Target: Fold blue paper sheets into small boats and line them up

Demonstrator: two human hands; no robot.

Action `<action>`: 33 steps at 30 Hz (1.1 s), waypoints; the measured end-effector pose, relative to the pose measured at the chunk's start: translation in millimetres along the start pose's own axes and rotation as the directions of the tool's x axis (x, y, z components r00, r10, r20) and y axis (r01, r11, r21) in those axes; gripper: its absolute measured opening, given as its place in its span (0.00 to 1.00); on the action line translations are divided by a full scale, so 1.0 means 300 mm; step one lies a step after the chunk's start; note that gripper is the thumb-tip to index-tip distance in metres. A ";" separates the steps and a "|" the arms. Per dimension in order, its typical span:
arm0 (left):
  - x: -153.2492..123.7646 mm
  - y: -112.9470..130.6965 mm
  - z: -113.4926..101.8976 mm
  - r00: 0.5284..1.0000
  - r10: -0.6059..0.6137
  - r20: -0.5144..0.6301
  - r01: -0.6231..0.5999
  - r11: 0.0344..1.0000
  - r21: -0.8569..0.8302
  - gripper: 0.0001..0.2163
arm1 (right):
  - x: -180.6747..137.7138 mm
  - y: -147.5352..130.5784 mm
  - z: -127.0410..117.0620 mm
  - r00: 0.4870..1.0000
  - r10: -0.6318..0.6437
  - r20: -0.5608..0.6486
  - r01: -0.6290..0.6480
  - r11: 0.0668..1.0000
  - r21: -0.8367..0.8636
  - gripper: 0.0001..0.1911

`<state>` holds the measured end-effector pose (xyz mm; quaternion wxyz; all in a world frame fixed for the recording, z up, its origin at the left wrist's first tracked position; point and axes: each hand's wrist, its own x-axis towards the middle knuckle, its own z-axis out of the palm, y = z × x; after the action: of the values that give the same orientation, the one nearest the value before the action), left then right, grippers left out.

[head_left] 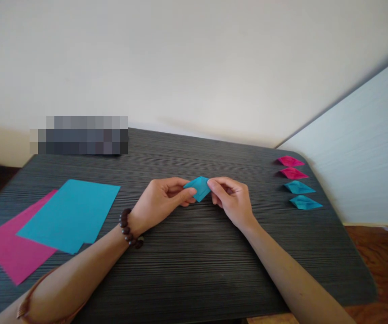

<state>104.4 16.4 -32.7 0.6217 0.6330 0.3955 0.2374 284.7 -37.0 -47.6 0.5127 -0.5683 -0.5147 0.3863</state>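
A small folded piece of blue paper [200,188], roughly diamond-shaped with creases across it, is held up over the middle of the dark table. My left hand [167,197] pinches its left corner between thumb and fingers. On the opposite corner, my right hand [232,198] has the same kind of pinch. Both hands are closed on the one piece, and the fingers behind it are partly hidden. A dark bead bracelet [126,228] circles my left wrist.
Flat blue sheets [72,213] overlap a pink sheet [18,265] on the left. Along the right edge of the table [180,279] stand folded paper boats, two pink [293,173] and two blue [305,202]. A blurred-out object [86,137] lies at the back left, near the wall.
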 end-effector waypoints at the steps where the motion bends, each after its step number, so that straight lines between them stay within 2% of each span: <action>1: 0.000 -0.001 0.002 1.000 -0.006 0.023 0.006 1.000 0.003 0.12 | -0.001 -0.001 0.000 1.000 -0.007 0.003 0.007 1.000 -0.004 0.08; 7: -0.003 -0.005 0.000 0.997 -0.033 0.066 0.025 0.993 0.118 0.12 | -0.010 -0.001 0.010 0.998 -0.040 0.051 0.039 0.999 0.019 0.07; 16: -0.009 -0.007 0.007 0.993 -0.018 0.114 0.003 0.991 0.135 0.10 | -0.015 -0.009 0.016 0.993 -0.116 0.005 0.116 0.993 -0.006 0.05; 22: -0.008 0.002 0.003 0.991 -0.048 0.123 0.030 0.989 0.144 0.09 | -0.018 -0.010 0.016 0.995 -0.088 0.048 0.088 0.996 0.016 0.06; 28: -0.001 0.007 0.008 0.998 0.006 0.056 -0.009 0.998 0.057 0.12 | -0.010 -0.004 0.010 0.996 -0.050 0.068 0.050 0.999 0.002 0.07; 33: -0.003 0.012 0.011 0.997 0.070 -0.006 -0.070 0.993 0.094 0.11 | -0.008 -0.001 0.014 0.993 -0.048 0.112 0.053 0.998 -0.042 0.07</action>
<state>107.2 14.1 -29.5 0.5807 0.6738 0.3867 0.2433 280.1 -38.7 -48.2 0.4799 -0.5443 -0.5652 0.3925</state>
